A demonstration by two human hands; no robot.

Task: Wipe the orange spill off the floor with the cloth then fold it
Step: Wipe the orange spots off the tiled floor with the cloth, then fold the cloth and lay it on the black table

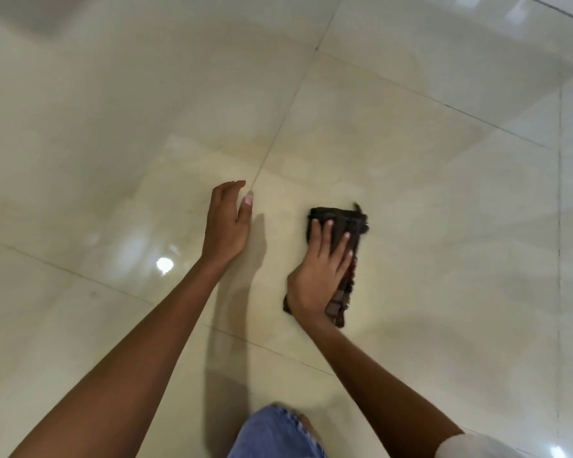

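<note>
Glossy cream floor tiles (pixel 411 160) crossed by thin grout lines fill the view. Right of centre on them, a dark brown checked cloth (pixel 341 221) is laid, folded into a narrow strip. It is pressed flat by the right hand (pixel 316 279), whose straight, slightly spread fingers cover its middle. The left hand (pixel 225 226) is held apart to the left, fingers straight and close together, with nothing gripped; whether the tile is touched cannot be told. A bright lamp reflection (pixel 164 264) is seen left of that wrist. Blue denim (pixel 272 434) is visible at the lower edge.
</note>
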